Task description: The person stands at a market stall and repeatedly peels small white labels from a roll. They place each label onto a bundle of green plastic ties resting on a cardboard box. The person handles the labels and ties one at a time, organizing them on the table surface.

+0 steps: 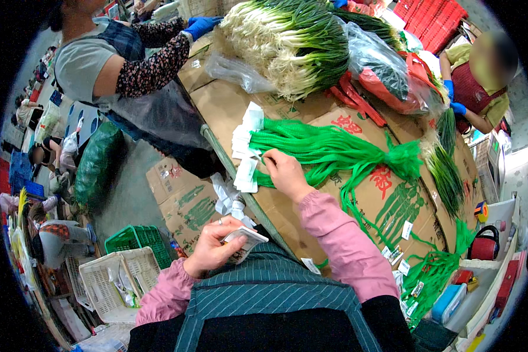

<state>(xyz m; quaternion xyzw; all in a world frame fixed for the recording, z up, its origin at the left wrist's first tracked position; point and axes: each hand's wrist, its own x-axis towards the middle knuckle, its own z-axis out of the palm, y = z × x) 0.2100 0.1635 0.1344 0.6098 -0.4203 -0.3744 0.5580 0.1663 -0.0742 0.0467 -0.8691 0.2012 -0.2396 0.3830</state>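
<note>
My left hand (218, 246) holds a small stack of white labels (246, 244) in front of my apron. My right hand (286, 174) is over the cardboard-covered table, its thumb and forefinger pinched together at the edge of a bundle of green mesh net bags (330, 145). Whether something thin is between those fingertips cannot be told. White tags (247, 169) lie in an overlapping row at the bundle's left end. The net strands gather into a knot at the right. More green net bags (431, 273) with tags lie at the lower right.
A big heap of spring onions (290, 48) lies at the table's far side, beside plastic-wrapped produce (383, 75). A person with blue gloves stands at the left, another at the far right. White crates (110, 286) and a green crate (141, 242) stand on the floor at left.
</note>
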